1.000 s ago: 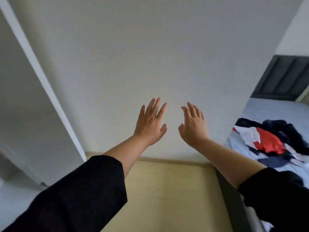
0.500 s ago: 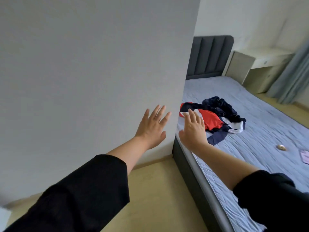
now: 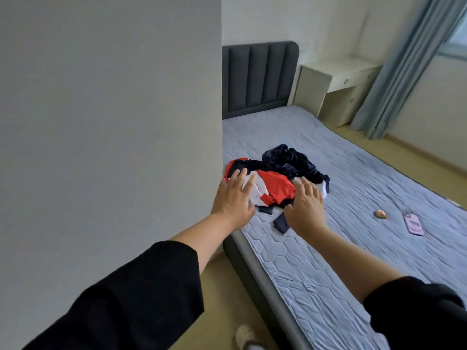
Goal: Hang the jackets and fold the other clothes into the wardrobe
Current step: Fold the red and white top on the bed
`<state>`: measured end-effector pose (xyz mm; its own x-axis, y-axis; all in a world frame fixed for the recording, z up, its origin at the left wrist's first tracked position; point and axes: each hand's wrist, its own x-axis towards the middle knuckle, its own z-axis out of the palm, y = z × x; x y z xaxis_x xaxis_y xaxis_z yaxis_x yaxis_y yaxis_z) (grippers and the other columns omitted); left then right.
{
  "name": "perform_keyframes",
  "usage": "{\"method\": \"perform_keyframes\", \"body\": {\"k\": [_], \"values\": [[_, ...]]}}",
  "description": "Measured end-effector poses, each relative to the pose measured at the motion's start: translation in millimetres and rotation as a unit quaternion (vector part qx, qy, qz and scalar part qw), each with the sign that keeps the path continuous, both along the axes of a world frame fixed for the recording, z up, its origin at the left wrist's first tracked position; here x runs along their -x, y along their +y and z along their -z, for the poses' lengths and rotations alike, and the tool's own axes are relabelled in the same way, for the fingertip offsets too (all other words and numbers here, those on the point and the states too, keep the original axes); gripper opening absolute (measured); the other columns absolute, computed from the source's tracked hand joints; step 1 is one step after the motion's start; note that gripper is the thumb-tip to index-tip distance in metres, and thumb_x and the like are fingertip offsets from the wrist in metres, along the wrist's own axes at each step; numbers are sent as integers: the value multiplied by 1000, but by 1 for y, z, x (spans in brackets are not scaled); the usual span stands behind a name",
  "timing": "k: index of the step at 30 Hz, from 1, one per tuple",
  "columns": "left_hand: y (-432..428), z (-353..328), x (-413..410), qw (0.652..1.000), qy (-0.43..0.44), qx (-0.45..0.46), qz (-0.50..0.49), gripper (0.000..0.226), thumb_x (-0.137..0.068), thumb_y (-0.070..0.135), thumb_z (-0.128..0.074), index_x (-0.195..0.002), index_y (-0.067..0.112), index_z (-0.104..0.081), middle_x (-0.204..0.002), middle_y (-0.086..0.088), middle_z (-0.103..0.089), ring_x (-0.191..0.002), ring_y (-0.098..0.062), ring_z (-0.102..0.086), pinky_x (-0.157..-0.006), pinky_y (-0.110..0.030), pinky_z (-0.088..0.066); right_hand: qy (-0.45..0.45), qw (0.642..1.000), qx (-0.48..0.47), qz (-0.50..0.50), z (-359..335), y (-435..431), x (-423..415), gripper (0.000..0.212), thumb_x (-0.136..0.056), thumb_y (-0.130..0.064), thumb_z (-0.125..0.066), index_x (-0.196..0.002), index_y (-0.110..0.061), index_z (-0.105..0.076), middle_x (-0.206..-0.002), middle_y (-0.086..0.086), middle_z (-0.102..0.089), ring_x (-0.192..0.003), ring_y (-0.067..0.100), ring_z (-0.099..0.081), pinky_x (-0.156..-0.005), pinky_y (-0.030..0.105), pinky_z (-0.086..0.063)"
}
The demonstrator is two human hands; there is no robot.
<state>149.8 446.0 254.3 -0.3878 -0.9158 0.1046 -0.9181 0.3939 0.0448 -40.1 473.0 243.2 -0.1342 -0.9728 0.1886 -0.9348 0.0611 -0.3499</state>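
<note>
The head view shows two hands, both open with fingers straight and slightly spread, palms down, reaching from two black sleeves. The left hand [image 3: 233, 198] is at the centre of the frame, its fingertips over the red and white edge of the clothes; the right hand [image 3: 307, 208] is just right of it, over the near side of the same heap. Whether either hand touches the cloth cannot be told. There is one pile of clothes [image 3: 274, 184], red, white and navy with a darker navy piece bunched at the back; how many garments it holds cannot be told. It lies on the one bed [image 3: 353, 261] with its blue-grey quilted cover, just right of the grey wall panel [image 3: 101, 122] that fills the left half of the frame. Also on the bed, at middle right, lie one lilac phone [image 3: 414, 223] and one small round tan object [image 3: 380, 213], well apart from the pile. One dark padded headboard [image 3: 257, 77], one cream desk [image 3: 341, 72] and one blue curtain [image 3: 404, 59] stand across the upper right. One pale slipper [image 3: 246, 335] shows at the bottom edge. Compared with half a second ago, the view has swung right: both hands were then before the panel and the bed's edge, short of the pile, and are now over it; the phone was cut off at the right edge and the slipper was unseen.
</note>
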Motion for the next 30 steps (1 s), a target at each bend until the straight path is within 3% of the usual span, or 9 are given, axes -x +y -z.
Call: {"method": "perform_keyframes", "body": {"k": [4,10,16,25,30], "values": [[-73,23,29,999,-1,-32,14,76,-94,36,-45,-153,18,0,-160,-9,2,-147,-26,-3,-117,-43,-13,-9,1000,-9,2,20,-81,39,65,-88,-25,-53,-147,-10,-27,-157,11,-18,-145,27,-10,-119,44,-4],[-183,66,70,978,119,-168,-38,72,-93,31,-50,-152,15,-12,-159,-7,-10,-143,-25,-20,-112,-38,-28,-25,995,-95,-24,88,-197,67,63,-87,-19,-52,-145,-9,-30,-155,12,-23,-142,30,-18,-117,46,-14],[-252,146,82,952,164,-240,-94,73,-95,32,-49,-153,20,-8,-160,-6,-5,-145,-25,-17,-116,-38,-22,-27,988,-151,-33,182,-268,80,59,-82,-13,-52,-139,-7,-37,-151,12,-29,-138,32,-24,-113,42,-18],[-280,339,91,925,188,-298,-145,68,-98,33,-44,-152,24,-5,-161,-2,-2,-147,-21,-11,-116,-39,-20,8,965,-261,8,391,-298,95,54,-85,-22,-52,-135,-9,-38,-143,8,-36,-133,30,-30,-108,46,-27],[-281,479,112,916,179,-324,-158,67,-99,33,-43,-152,26,-4,-161,-3,-3,-146,-23,-11,-116,-40,-21,38,939,-339,31,515,-319,115,72,-89,-30,-51,-150,-18,-15,-157,6,-9,-144,28,-10,-111,54,-18]]}}
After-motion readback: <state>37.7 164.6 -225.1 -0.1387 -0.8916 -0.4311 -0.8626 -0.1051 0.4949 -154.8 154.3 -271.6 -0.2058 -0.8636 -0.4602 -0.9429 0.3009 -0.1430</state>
